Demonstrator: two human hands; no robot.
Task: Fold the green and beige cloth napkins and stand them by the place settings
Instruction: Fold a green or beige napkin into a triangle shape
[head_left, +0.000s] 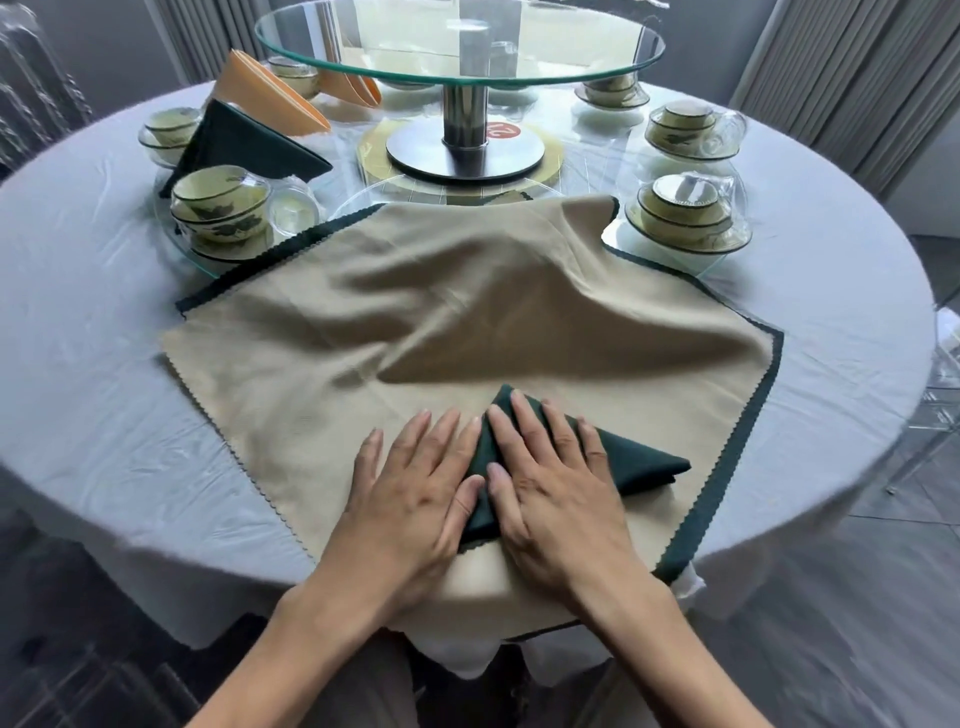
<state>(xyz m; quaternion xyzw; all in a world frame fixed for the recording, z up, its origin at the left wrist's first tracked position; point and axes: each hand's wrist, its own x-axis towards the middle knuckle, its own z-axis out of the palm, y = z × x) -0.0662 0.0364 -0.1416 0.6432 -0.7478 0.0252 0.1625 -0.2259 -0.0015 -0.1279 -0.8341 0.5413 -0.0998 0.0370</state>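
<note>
A folded dark green napkin (636, 460) lies near the table's front edge on top of a large spread beige cloth (415, 312). A green cloth edge (727, 467) shows under the beige one. My left hand (415, 493) lies flat on the beige cloth, its thumb touching the green napkin's left side. My right hand (550, 483) presses flat on the green napkin. At the back left, a folded green napkin (244, 145) and orange-beige folded napkins (270, 96) stand by bowl settings (218, 208).
A glass turntable (457, 47) on a steel post (462, 119) stands at the centre of the round table with its grey tablecloth (93, 322). Stacked bowls on glass plates (685, 213) sit at the right and back. Clear chairs stand at the sides.
</note>
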